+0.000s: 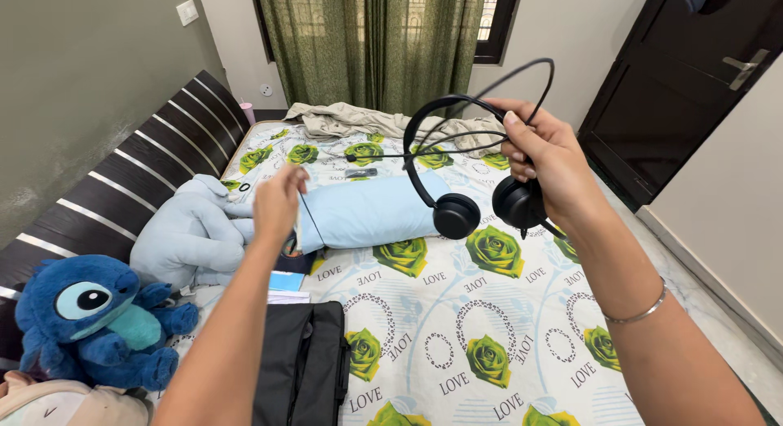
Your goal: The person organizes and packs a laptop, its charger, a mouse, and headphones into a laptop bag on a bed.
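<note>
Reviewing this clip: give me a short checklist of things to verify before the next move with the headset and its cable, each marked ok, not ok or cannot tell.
1. Right hand grips the black headset firmly at one earcup: ok.
2. Left hand pinches the cable: ok.
3. Cable free of tangles: not ok, it loops around the headband.
4. Cable's plug end visible: cannot tell.
5. Headset clear of the blue pillow: ok, held above it.
6. Bed sheet below offers landing space: ok.
</note>
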